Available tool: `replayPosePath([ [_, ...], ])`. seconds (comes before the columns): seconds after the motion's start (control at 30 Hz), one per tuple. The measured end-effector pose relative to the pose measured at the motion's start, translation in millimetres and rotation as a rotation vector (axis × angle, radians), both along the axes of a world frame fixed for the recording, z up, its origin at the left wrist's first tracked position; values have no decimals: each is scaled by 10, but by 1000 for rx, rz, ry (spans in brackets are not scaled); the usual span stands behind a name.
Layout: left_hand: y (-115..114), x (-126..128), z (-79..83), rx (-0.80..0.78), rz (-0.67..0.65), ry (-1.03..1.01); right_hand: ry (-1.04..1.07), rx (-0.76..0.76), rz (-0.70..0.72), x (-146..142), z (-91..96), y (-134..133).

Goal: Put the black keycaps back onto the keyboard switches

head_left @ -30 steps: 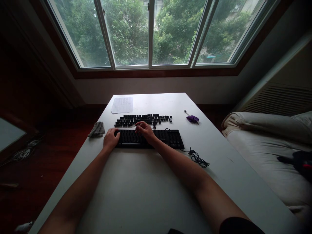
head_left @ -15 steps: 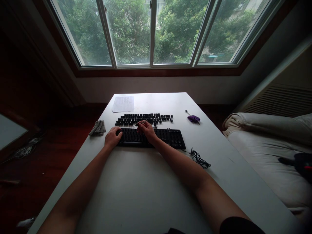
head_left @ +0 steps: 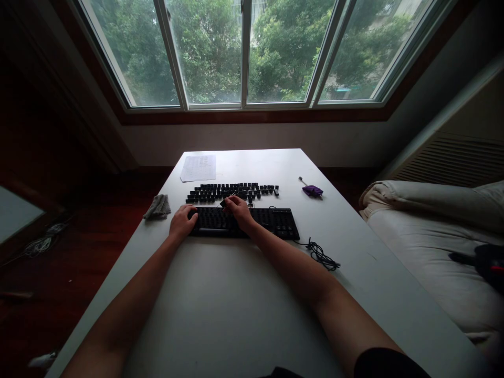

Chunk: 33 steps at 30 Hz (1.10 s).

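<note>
A black keyboard [head_left: 271, 223] lies flat on the white table in front of me. Its left end is gripped by my left hand [head_left: 183, 220], with the thumb near its top edge. Over the left-middle part of the keyboard, my right hand [head_left: 238, 209] is closed in a pinch. Between its fingertips is a small thin tool [head_left: 223, 203] with a dark end, too small to make out fully. Just behind the keyboard, loose black keycaps [head_left: 220, 190] stand in several rows.
A grey cloth [head_left: 157, 207] lies at the table's left edge, and a printed paper sheet [head_left: 198, 168] at the back left. To the right are a purple pouch-like item [head_left: 312, 191], a small brush [head_left: 302, 181] and the keyboard's coiled cable [head_left: 322, 255]. A sofa [head_left: 425, 236] stands beyond the table [head_left: 220, 310].
The tool in my right hand has turned: its thin light end pointed left before, and now a dark end shows on that side. My left hand has stayed on the keyboard.
</note>
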State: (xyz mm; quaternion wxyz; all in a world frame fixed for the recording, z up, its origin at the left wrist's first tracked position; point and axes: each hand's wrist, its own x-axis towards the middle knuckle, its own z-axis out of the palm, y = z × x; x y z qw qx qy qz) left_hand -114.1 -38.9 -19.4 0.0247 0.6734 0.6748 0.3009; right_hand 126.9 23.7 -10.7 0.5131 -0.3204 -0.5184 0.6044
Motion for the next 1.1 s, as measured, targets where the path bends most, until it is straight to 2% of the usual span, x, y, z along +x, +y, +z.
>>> replayPosePath([
  [0.27, 8, 4, 6, -23, 2, -9, -89, 78, 20, -20, -45, 12],
  [0.5, 13, -7, -10, -14, -5, -4, -368, 333, -57, -13, 26, -138],
  [0.63, 14, -17, -18, -9, -13, 1, -437, 456, -66, -4, 85, -200],
  [0.83, 12, -9, 2, -18, -13, 0, -480, 474, -94, -6, 49, -151],
  [1.0, 17, -10, -4, -23, -11, 4, -511, 489, -26, 6, 55, -150],
  [1.1, 26, -23, -25, -9, -8, 9, -535, 551, 9, 21, 107, -192],
])
